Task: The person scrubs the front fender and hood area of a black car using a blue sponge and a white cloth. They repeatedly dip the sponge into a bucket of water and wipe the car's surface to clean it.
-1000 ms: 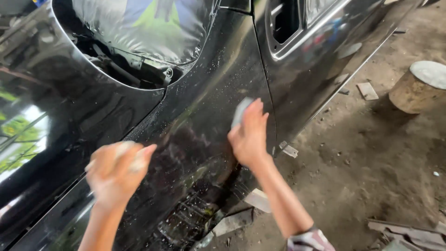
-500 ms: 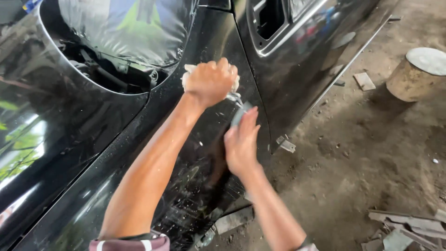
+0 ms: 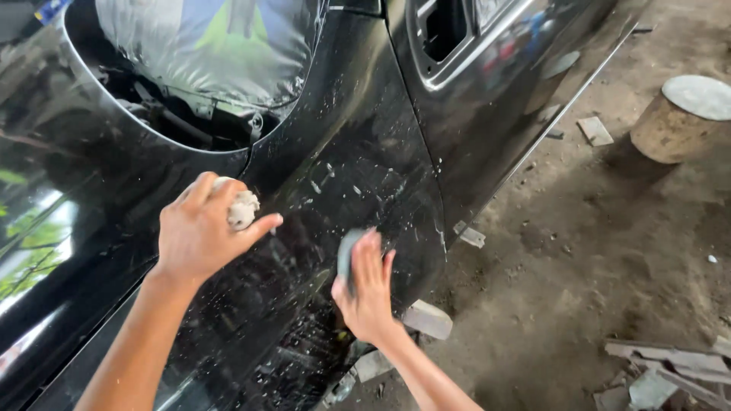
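The car body panel (image 3: 358,137) was glossy black, flecked with small white spatters across its middle and streaked with pale wet marks toward its lower edge. Green and white reflections showed in the black gloss along its left edge. The plastic sheet (image 3: 205,46) covering the wheel arch at the panel's top edge was silvery grey with a yellow-green patch in it. The wad (image 3: 242,209) in the left hand (image 3: 199,232) was off-white. The pad (image 3: 346,255) under the right hand (image 3: 365,293) was grey. The ground (image 3: 609,251) was dull brown-grey dirt, and the round stump (image 3: 681,118) near its right edge was tan with a pale grey top.
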